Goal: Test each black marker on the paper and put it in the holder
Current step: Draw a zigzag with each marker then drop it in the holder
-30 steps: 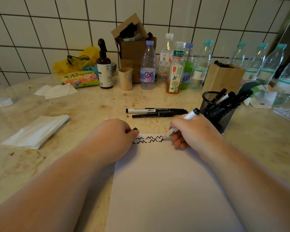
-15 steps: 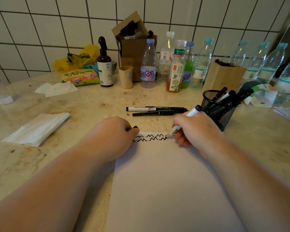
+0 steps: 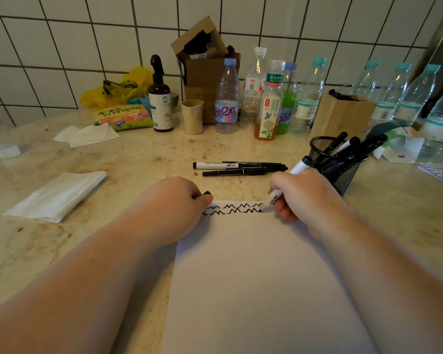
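Gripping a white-barrelled marker (image 3: 288,178) with a black end, the right hand (image 3: 298,194) sets the tip at the right end of the zigzag lines (image 3: 232,209), two rows, on the far edge of the paper (image 3: 261,277). The left hand (image 3: 175,203) pinches a black cap (image 3: 206,193) on the paper's far left corner. Three markers (image 3: 239,168) lie on the table (image 3: 128,175) beyond the paper. The mesh holder (image 3: 339,172), beside the right hand, contains several markers; the exact count cannot be determined.

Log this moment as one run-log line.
step: testing marker | right hand: holds marker, tip on paper at zigzag end | left hand: holds cap, rests on paper | holder: several markers in | table: markers waiting
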Demonstrator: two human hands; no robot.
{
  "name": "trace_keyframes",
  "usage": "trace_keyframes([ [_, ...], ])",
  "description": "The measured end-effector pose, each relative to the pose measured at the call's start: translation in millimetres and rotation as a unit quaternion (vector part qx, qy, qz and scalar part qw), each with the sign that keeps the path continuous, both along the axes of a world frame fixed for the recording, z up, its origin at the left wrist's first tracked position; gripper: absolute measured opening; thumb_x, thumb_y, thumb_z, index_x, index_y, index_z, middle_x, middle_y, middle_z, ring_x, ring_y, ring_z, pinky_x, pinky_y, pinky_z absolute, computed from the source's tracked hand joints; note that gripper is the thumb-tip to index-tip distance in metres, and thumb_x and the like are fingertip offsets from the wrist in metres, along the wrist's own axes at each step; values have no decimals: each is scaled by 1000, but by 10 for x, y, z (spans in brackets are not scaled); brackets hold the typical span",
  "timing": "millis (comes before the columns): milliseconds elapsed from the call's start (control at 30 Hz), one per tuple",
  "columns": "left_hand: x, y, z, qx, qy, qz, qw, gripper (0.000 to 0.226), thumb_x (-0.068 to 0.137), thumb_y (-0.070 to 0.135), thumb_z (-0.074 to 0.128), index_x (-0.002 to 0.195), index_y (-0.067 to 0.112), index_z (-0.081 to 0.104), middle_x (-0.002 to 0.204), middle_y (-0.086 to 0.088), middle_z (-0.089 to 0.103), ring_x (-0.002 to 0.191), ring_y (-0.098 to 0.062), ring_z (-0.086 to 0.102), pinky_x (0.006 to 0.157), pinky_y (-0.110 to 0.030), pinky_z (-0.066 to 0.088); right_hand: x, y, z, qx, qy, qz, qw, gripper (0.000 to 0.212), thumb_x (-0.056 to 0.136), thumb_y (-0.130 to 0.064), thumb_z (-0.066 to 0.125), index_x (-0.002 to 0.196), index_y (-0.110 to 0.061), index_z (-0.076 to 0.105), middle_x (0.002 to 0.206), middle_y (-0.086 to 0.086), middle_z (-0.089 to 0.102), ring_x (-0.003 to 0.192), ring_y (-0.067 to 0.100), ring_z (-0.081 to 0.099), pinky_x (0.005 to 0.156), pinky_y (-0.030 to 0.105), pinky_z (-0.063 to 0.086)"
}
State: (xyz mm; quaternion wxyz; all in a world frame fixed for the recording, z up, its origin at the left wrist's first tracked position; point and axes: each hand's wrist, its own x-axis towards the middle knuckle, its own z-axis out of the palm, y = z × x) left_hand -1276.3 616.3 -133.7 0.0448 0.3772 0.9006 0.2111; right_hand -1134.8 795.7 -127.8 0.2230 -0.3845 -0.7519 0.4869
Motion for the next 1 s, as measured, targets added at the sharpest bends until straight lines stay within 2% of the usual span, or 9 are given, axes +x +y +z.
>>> trace_keyframes([
  [100,7,-1,11,2,-4,-2,1000,41,97,47,46,79,18,70,71,-4,69,66,-20,64,57,-33,48,14,-20,27,-14,18,2,1000,21,74,-27,61,72,-8,69,48,1,65,38,11,55,47,27,48],
  [200,20,-6,23,37,-13,-9,999,29,98,43,48,81,27,66,67,5,64,59,-12,59,49,-26,39,22,-51,81,-68,85,10,994,21,81,-25,64,65,-12,69,49,2,61,39,12,49,42,24,40],
  [333,55,-10,39,85,-11,-53,995,18,97,41,52,84,35,63,71,10,65,58,-4,59,48,-23,42,25,-106,153,-174,206,72,960,27,92,-17,65,65,-11,67,50,5,53,43,15,44,40,23,35],
  [433,89,-10,39,87,5,-83,993,13,97,42,52,89,42,62,72,15,64,60,1,57,49,-17,37,27,-139,170,-217,253,121,935,28,95,-15,65,68,-9,71,52,6,56,45,14,49,42,23,40],
  [567,95,-16,35,109,-1,-98,989,12,96,42,53,97,40,65,72,14,64,71,3,57,50,-20,42,33,-139,160,-230,253,143,929,36,97,-21,60,67,-10,77,54,8,60,49,16,54,45,24,44],
  [667,104,-19,35,110,-2,-107,988,11,95,44,54,95,42,64,71,13,64,71,1,57,49,-21,43,30,-128,135,-235,254,150,926,36,96,-19,59,67,-10,78,55,8,61,50,16,55,46,24,45],
  [867,158,-18,70,127,-3,-117,985,12,94,46,55,93,39,64,72,10,65,68,-6,56,50,-28,46,25,-147,115,-213,229,196,929,18,86,-16,69,70,-13,76,62,12,68,52,19,60,51,26,51],
  [1000,182,-31,110,155,-26,-120,980,22,94,42,55,76,35,63,71,15,64,57,-3,53,47,-15,40,36,-142,120,-206,233,224,924,12,81,-19,74,71,-15,78,68,14,72,56,20,65,55,27,55],
])
